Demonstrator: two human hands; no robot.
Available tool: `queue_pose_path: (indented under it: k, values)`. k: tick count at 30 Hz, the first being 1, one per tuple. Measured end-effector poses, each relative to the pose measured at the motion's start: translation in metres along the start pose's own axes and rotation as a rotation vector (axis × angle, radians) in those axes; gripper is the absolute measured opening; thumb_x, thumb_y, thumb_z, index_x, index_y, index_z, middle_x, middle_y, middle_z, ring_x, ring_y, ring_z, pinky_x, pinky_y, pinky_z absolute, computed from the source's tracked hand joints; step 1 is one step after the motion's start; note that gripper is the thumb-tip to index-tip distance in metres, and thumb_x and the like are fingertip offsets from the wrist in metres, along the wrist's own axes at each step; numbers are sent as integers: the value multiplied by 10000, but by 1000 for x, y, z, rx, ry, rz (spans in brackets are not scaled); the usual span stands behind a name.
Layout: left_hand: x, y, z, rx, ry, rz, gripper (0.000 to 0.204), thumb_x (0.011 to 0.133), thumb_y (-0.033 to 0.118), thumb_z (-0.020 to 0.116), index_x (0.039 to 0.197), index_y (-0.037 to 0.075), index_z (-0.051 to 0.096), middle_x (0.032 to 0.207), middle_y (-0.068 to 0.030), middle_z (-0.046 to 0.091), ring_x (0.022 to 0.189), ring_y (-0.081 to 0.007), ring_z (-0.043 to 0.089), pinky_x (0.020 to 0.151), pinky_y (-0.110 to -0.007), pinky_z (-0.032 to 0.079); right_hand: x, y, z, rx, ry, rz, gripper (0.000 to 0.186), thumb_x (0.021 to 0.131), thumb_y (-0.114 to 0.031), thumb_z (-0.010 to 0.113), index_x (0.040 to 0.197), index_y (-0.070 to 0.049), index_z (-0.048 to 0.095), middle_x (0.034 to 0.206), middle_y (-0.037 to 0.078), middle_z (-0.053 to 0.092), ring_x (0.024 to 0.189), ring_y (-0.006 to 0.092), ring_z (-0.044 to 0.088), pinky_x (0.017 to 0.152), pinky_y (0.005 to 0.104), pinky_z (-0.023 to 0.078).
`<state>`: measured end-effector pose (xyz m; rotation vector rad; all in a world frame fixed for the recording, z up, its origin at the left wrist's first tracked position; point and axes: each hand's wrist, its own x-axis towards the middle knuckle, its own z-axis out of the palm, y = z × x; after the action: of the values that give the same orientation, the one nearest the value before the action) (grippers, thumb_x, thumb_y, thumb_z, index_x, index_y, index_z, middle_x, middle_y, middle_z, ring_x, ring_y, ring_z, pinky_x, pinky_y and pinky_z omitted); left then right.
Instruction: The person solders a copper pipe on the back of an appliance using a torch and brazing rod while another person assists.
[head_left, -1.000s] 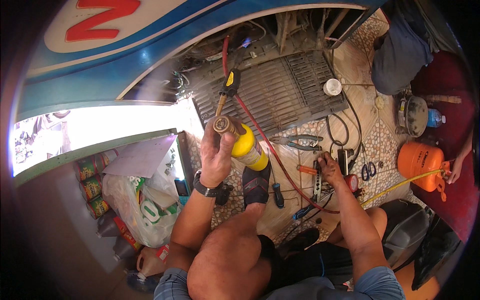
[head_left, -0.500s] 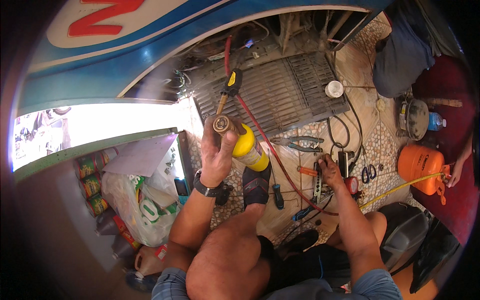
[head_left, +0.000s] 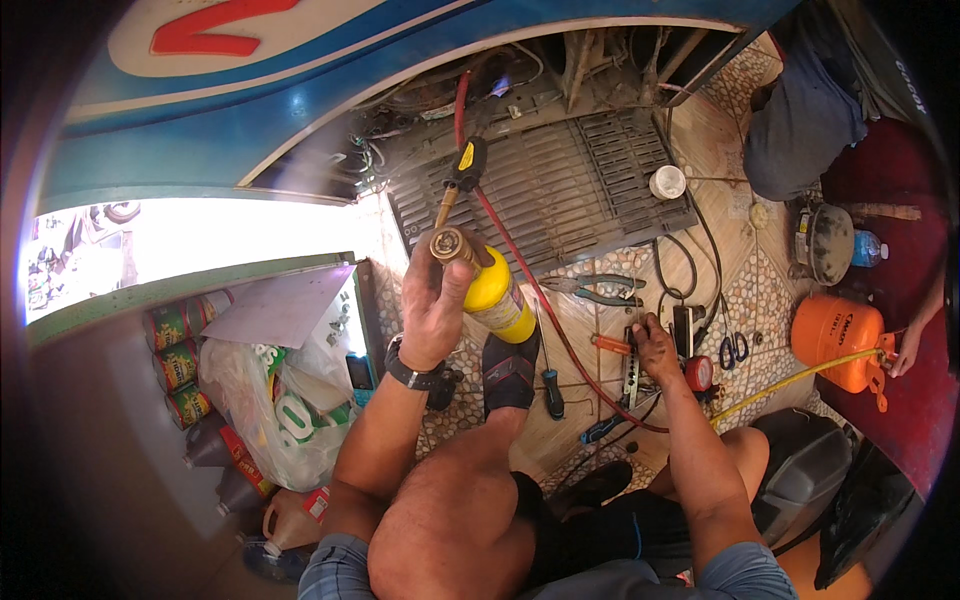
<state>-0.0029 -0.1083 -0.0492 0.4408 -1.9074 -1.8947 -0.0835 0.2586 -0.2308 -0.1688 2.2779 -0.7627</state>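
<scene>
My left hand [head_left: 435, 310] is wrapped round a gas torch [head_left: 500, 300] with a yellow cylinder. Its brass end [head_left: 448, 244] faces up beside my thumb, and a black-and-yellow head [head_left: 466, 163] sits beyond it. Down on the floor, the fingers of my right hand [head_left: 655, 350] close at the top of a metal bar with holes [head_left: 631, 380]; the hand hides part of their contact. An orange handle [head_left: 610, 344] lies just left of those fingers. Pliers [head_left: 595, 288] rest farther away, and a red-faced gauge [head_left: 699, 373] is right of my right wrist.
A red hose [head_left: 545, 310] snakes across the tiles beside a screwdriver [head_left: 552, 395]. Beyond lies a slatted dark panel [head_left: 550, 190] under a blue machine body [head_left: 330, 90]. At right, another person's hand [head_left: 908, 350] touches an orange gas cylinder [head_left: 840, 340] with a yellow hose. Left stands a plastic bag [head_left: 270, 410].
Both hands keep nearly the same places and the torch stays in my left hand. The whole view has shifted slightly; little else differs.
</scene>
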Motion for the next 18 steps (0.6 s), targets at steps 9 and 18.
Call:
queue_pose_path:
  k: [9,18]
  values:
    - [2,1,2,18,12,-14,377,1004,345,638,1153,21,516,1018,-86,647,946,-170,614,880,-322,485,1,0,-2,-39,-24,44,537,1005,-409,498,1321,25,521,1254,308,613,1181,490,572,983,461,462]
    - [-1,-1,0,-42,14,-29,489,1008,395,617,1275,2,503,1084,-101,639,993,-180,608,908,-329,479,-1,-9,-6,41,-74,62,509,999,-370,511,1323,22,528,1257,335,599,1190,484,580,1005,450,460]
